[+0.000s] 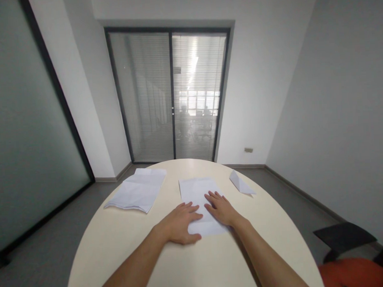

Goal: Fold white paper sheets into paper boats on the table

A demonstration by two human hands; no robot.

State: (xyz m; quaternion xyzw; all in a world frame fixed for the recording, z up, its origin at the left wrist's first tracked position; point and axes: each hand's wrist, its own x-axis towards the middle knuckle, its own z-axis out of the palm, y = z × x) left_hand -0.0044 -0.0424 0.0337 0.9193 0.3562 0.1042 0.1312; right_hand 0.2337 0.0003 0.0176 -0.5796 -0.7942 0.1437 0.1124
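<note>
A white sheet of paper point(198, 188) lies flat on the pale round table point(197, 270), in front of me. My left hand point(183, 223) rests on its left edge, palm down, fingers spread. On the right part of the same sheet lies my right hand point(222, 207), also palm down with its fingers stretched out. Both hands cover parts of the sheet's sides. Neither hand grips anything.
A stack of white paper point(138, 190) lies at the table's left. A folded piece of white paper point(240, 183) sits near the right edge. Beyond the table is a glass door with blinds point(145, 99). An orange-seated chair point(359, 273) stands at lower right.
</note>
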